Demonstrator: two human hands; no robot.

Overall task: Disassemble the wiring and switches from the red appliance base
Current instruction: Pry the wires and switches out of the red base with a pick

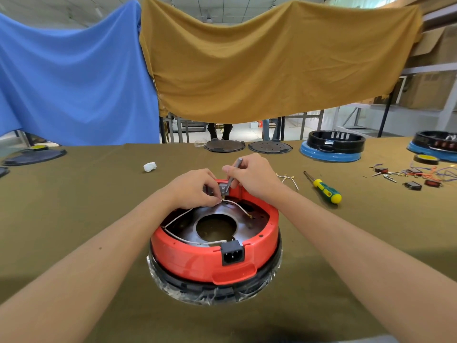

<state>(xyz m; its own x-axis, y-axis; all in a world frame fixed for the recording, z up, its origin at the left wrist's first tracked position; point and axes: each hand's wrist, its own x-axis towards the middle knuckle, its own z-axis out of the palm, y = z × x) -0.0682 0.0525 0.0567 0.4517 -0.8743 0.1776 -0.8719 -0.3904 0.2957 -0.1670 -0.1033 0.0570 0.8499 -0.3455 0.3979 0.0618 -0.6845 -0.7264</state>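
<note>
**Working the switch loose at the far rim**

Olive cloth covers the table. At middle frame, left hand (pixel 195 188) fingers pinch the small grey switch (pixel 222 188). Right hand (pixel 252 178) curls around a thin grey tool (pixel 233 173), slanting down-left onto it. White wires (pixel 237 206) run toward the viewer inside the red base (pixel 197 258).

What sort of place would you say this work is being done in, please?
Probably a factory or workshop disassembly bench: more appliance bases wait along the cloth-covered table, with removed switches and wires and cardboard boxes behind.
</note>
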